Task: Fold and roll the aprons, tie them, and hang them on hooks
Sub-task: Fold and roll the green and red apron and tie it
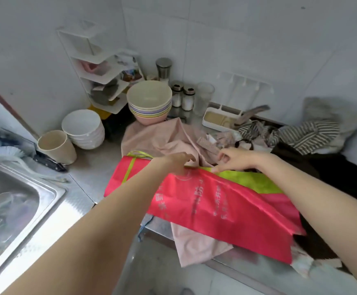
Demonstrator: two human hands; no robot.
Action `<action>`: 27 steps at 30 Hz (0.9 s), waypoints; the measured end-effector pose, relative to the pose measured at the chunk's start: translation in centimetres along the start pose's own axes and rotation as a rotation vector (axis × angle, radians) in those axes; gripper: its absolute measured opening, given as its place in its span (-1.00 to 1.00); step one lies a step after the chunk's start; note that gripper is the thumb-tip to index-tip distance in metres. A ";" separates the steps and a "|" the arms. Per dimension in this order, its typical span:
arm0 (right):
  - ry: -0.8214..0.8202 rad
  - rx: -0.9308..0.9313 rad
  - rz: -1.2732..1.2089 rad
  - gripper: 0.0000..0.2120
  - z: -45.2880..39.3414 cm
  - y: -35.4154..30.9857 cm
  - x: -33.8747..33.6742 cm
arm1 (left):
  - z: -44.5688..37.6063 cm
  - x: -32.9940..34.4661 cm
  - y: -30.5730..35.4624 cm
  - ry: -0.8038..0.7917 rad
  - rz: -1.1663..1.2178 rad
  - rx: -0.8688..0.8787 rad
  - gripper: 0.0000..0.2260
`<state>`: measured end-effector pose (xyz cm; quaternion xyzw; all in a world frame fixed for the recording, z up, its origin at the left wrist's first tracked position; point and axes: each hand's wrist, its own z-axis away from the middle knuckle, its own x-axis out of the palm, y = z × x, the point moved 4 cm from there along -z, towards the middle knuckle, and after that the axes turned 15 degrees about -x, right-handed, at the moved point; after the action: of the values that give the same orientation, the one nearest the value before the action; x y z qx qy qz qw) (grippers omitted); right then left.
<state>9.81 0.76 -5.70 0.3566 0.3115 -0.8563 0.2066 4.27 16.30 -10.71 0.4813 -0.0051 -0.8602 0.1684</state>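
Both the left hand (178, 161) and right hand (235, 159) pinch the red apron's (205, 201) far edge.

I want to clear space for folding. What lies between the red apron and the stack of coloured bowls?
In the head view, a pink apron lies crumpled between the red apron and the bowls.

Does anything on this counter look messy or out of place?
Yes. The pink cloth under the red apron droops over the counter edge, and striped cloth lies crumpled in a heap at the back right.
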 end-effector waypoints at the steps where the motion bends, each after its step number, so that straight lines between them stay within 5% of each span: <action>1: -0.003 -0.018 -0.043 -0.36 0.6 -0.4 -0.1 | -0.2 0.2 0.8 0.013 -0.022 0.046 -0.57; 5: -0.349 0.048 0.186 -0.13 2.6 -1.0 2.3 | -1.7 1.2 2.8 0.035 -0.176 0.106 -0.72; 10: -0.453 0.080 0.439 -0.48 3.9 -0.7 2.7 | -2.4 1.4 2.9 0.012 -0.359 0.060 -0.70; 15: -0.333 0.113 0.138 -0.70 4.1 0.8 1.0 | -0.9 1.3 5.3 -0.146 -0.072 0.171 -0.42; 21: -0.061 -0.027 -0.185 -0.81 4.1 0.6 0.4 | -0.1 1.1 8.8 -0.079 -0.094 0.243 -0.58; 27: -0.150 0.128 -0.634 -0.37 9.5 3.3 0.6 | 0.8 0.1 7.4 -0.012 -0.155 0.173 -0.62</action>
<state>6.67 -8.15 -2.17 0.1898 0.3366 -0.9196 -0.0707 5.65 9.22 -9.07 0.4877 -0.0432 -0.8699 0.0590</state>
